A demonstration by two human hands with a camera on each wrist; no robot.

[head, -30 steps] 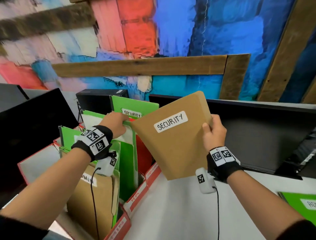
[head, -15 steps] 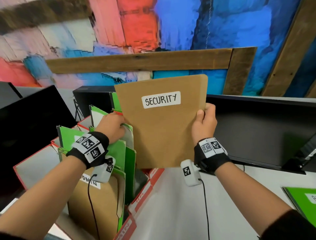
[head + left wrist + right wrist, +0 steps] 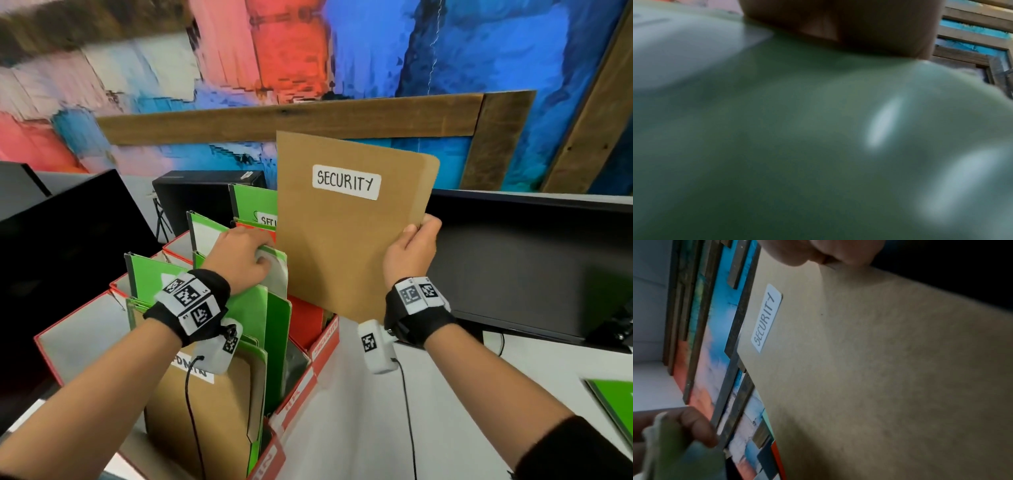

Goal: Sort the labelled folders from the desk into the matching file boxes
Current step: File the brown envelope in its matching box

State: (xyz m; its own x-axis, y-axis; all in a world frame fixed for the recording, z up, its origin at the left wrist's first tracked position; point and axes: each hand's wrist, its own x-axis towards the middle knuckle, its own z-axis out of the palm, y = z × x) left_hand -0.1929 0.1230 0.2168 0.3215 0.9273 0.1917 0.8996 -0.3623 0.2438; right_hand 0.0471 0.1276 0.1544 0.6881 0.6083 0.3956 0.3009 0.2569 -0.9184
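Note:
My right hand [image 3: 412, 243] pinches the right edge of a brown folder [image 3: 339, 240] labelled SECURITY, held upright above the red file box [image 3: 325, 337] marked SECURITY. The same brown folder [image 3: 879, 369] fills the right wrist view, its label sideways. My left hand [image 3: 239, 257] grips the top of a green folder [image 3: 270, 270] standing in the middle box and holds it back to the left. A blurred green folder [image 3: 797, 138] surface fills the left wrist view. Another green folder [image 3: 255, 205] with a SECURITY label stands behind the brown one.
Three red file boxes stand in a row at the left; the nearest holds a brown ADMIN folder [image 3: 202, 411]. A green folder [image 3: 613, 401] lies on the white desk [image 3: 428, 428] at the right edge. Black monitors [image 3: 531, 267] stand behind and to the left.
The brown SECURITY folder has turned upright and moved left over the back box. My left hand has stayed on the green folder in the middle box.

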